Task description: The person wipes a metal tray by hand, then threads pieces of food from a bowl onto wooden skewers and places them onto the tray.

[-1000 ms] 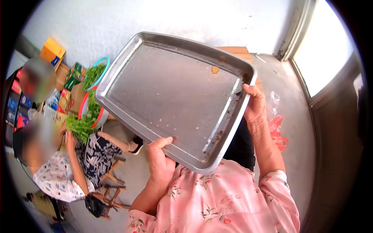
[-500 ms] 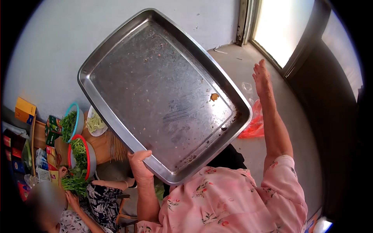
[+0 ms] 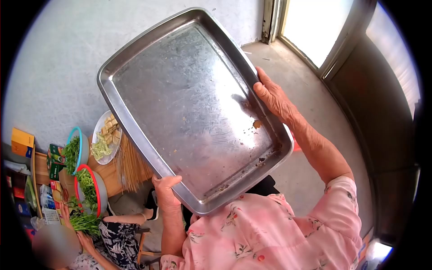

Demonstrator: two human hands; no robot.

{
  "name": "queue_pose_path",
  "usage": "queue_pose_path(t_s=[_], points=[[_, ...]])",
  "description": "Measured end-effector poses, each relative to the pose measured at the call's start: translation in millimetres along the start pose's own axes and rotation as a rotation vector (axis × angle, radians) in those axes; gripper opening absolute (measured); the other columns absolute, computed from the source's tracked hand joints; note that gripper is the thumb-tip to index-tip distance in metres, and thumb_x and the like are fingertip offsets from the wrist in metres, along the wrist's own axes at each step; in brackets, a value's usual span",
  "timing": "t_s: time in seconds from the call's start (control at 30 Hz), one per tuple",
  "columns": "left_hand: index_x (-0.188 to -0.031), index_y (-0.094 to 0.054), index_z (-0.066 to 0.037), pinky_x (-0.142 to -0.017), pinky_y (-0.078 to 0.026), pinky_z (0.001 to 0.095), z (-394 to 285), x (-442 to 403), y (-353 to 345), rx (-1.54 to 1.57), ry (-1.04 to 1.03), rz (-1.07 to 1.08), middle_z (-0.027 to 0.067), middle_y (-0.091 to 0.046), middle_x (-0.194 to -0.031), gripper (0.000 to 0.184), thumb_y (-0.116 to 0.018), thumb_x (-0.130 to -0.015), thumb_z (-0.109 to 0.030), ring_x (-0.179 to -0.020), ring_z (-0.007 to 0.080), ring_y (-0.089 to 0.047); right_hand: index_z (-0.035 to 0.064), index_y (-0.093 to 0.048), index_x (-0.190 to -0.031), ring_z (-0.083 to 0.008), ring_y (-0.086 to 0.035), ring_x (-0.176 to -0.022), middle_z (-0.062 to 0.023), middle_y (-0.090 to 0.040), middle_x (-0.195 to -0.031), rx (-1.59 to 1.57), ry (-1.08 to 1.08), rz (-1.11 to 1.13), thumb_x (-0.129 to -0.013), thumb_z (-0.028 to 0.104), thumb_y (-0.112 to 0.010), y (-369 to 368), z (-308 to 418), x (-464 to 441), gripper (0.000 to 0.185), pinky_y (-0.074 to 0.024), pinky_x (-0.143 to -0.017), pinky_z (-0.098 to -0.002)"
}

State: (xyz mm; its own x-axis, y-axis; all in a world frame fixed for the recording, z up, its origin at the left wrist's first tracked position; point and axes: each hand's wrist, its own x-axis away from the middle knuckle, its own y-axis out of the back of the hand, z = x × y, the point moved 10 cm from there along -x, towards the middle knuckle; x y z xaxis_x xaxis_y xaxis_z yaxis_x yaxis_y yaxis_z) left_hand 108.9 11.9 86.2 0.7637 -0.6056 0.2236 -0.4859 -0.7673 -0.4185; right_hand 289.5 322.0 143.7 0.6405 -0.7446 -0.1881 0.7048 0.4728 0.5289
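metal tray (image 3: 180, 103), left hand (image 3: 166, 192) gripping, right hand (image 3: 275, 100) gripping opposite

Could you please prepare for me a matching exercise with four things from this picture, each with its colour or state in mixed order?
Things:
1. Tray
2. Plate
3. Sticks
4. Shirt

Colours and states:
A. Pink, with a flower pattern
B. Thin and tan, lying in a bunch
C. Grey metal, dirty along one edge
D. White, with pale food on it

Right pairs: 1-C, 2-D, 3-B, 4-A
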Motion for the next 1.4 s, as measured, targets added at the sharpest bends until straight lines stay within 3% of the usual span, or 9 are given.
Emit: queue_pose_path(t_s=[0.13,0.27,0.53,0.77,0.87,1.03,1.1,1.3,1.4], points=[[-0.096,-0.057,0.004,-0.069,-0.05,0.0323,10.7,0.2,10.7,-0.031,0.046,-0.01,0.0096,-0.06,-0.084,0.037,-0.053,-0.06,0.006,-0.072,0.0217,-0.061,-0.0017,-0.027,-0.139,-0.0342,-0.023,-0.135,-0.0235,-0.025,-0.144,0.262,0.382,-0.495,-0.08,0.071,-0.035,36.9,61.0,1.0,0.094,-0.0228,-0.11,-0.0421],[-0.093,-0.057,0.004,-0.067,-0.051,0.0333,21.2,1.1,15.3,0.003,0.101,-0.038,0.0106,-0.06,-0.084,0.034,-0.056,-0.058,0.006,-0.071,0.0221,-0.061,0.0006,-0.027,-0.139,-0.0338,-0.021,-0.136,-0.0176,-0.026,-0.145,0.597,0.805,-0.216,-0.081,0.062,-0.042,-51.0,113.7,-9.8,0.086,-0.0184,-0.112,-0.042],[-0.08,-0.062,0.002,-0.063,-0.046,0.0275,17.1,2.7,-2.3,-0.077,0.104,0.013,0.0045,-0.06,-0.075,0.022,-0.057,-0.059,0.003,-0.065,0.0154,-0.056,-0.0077,-0.03,-0.134,-0.041,-0.022,-0.133,-0.0285,-0.027,-0.14,0.554,0.547,-0.424,-0.083,0.064,-0.04,-89.2,106.7,-100.8,0.089,-0.017,-0.11,-0.049],[-0.086,-0.062,0.003,-0.064,-0.048,0.027,0.9,-3.7,-5.3,-0.085,0.051,0.034,0.0057,-0.061,-0.079,0.029,-0.056,-0.058,0.003,-0.067,0.0162,-0.06,-0.0011,-0.036,-0.134,-0.0319,-0.023,-0.136,-0.0214,-0.029,-0.143,0.317,1.212,0.491,-0.087,0.054,-0.04,-193.4,154.4,103.9,0.073,-0.0182,-0.112,-0.0472],[-0.091,-0.061,0.003,-0.065,-0.05,0.0289,1.6,-9.7,-2.9,-0.017,0.059,0.045,0.0075,-0.062,-0.082,0.035,-0.055,-0.057,0.005,-0.069,0.0187,-0.062,0.0036,-0.042,-0.133,-0.0293,-0.028,-0.134,-0.0178,-0.034,-0.142,0.127,1.245,0.626,-0.087,0.047,-0.047,-164.3,132.6,121.8,0.063,-0.0211,-0.111,-0.0462],[-0.094,-0.06,0.003,-0.069,-0.05,0.031,7.5,-7.3,4.5,-0.057,0.052,0.009,0.0089,-0.062,-0.082,0.037,-0.054,-0.058,0.007,-0.069,0.0205,-0.061,-0.0024,-0.046,-0.117,-0.0399,-0.028,-0.131,-0.0266,-0.035,-0.136,0.449,0.588,-0.38,-0.078,0.075,-0.025,-61.2,87.4,-36.8,0.089,-0.0267,-0.107,-0.0502],[-0.094,-0.059,0.002,-0.072,-0.05,0.0297,1.2,-8.3,-2.8,-0.039,-0.02,0.039,0.0088,-0.061,-0.085,0.037,-0.053,-0.058,0.007,-0.074,0.0198,-0.061,-0.0041,-0.04,-0.126,-0.04,-0.024,-0.132,-0.0267,-0.031,-0.138,0.497,0.492,-0.242,-0.078,0.073,-0.029,-87.6,79.5,-42.7,0.091,-0.0224,-0.11,-0.0491],[-0.096,-0.057,0.002,-0.075,-0.05,0.031,12.4,-25.4,19.3,-0.028,0.044,0.022,0.0095,-0.06,-0.089,0.038,-0.05,-0.059,0.005,-0.078,0.0199,-0.06,-0.0019,-0.045,-0.123,-0.0315,-0.034,-0.13,-0.0218,-0.039,-0.134,0.05,1.027,0.534,-0.084,0.041,-0.054,-192.6,132.9,124.2,0.059,-0.0248,-0.109,-0.0473],[-0.098,-0.056,0.005,-0.075,-0.051,0.0325,12.5,-25.2,29.8,-0.024,0.027,-0.04,0.0113,-0.06,-0.088,0.04,-0.049,-0.059,0.001,-0.077,0.0226,-0.06,-0.0011,-0.051,-0.117,-0.0328,-0.038,-0.127,-0.0212,-0.044,-0.129,0.14,0.962,0.239,-0.081,0.026,-0.061,-155.8,118.4,106.2,0.046,-0.0261,-0.109,-0.0466]])
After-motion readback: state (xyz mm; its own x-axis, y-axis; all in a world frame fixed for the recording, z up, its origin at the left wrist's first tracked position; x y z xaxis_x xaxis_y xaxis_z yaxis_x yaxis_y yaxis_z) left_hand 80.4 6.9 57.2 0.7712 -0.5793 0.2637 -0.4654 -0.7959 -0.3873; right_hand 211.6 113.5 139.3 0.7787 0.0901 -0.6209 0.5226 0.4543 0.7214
